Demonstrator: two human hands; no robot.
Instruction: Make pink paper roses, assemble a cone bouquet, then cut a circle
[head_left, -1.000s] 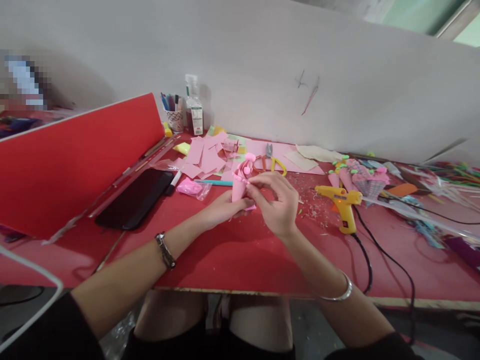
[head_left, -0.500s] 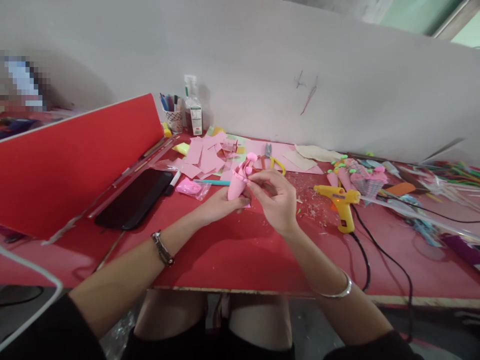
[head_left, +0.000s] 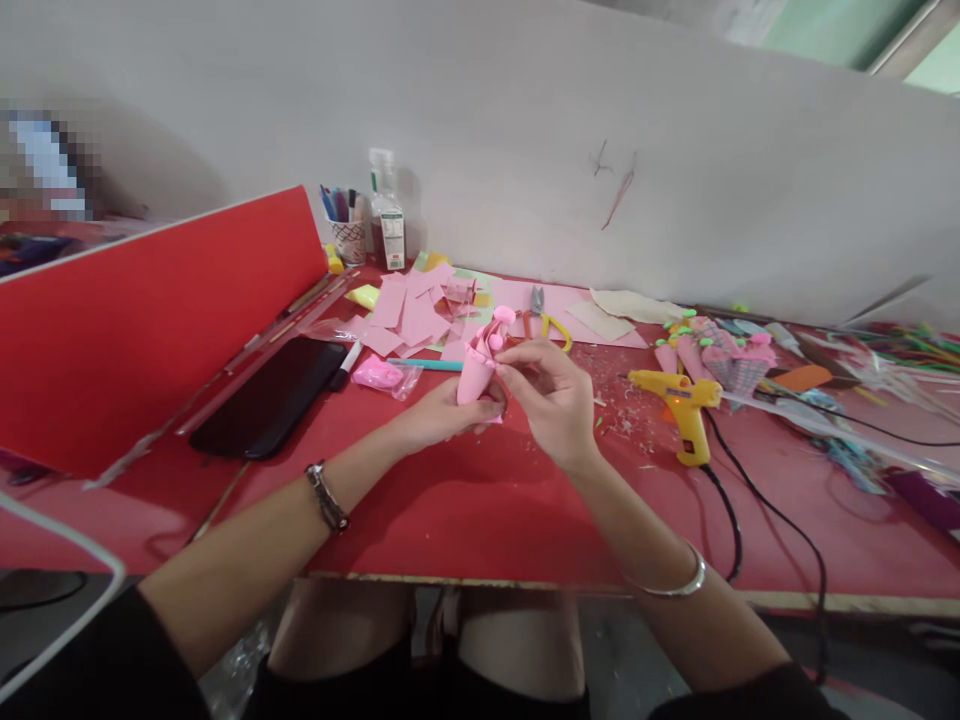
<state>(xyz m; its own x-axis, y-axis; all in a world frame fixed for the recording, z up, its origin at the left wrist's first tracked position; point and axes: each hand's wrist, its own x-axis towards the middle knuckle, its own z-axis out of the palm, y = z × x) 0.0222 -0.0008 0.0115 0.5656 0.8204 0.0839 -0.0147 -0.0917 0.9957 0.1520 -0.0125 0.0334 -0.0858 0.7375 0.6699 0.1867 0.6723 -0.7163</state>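
Note:
A pink paper cone (head_left: 474, 376), slightly tilted, is held around its lower part by my left hand (head_left: 442, 414). Rolled pink paper and round pink balls (head_left: 504, 318) stick out of its top. My right hand (head_left: 556, 400) is closed in a pinch at the right side of the cone's rim. Whatever small bit lies between those fingertips is too small to make out. Behind my left hand lies a clear packet of bright pink clay-like stuff (head_left: 377, 373), with a turquoise stick (head_left: 431, 365) beside it.
A yellow glue gun (head_left: 684, 410) with a black cord lies at right, near finished pink cones (head_left: 720, 355). Scissors (head_left: 538, 305) and pink paper pieces (head_left: 409, 310) lie behind. A phone (head_left: 270, 398), a marker (head_left: 346, 364), a bottle (head_left: 388, 225) and a red board (head_left: 172, 320) are leftward.
The cone has tipped slightly more upright and shifted a little, with my left thumb and fingers moving along. My right hand keeps its pinch at the rim.

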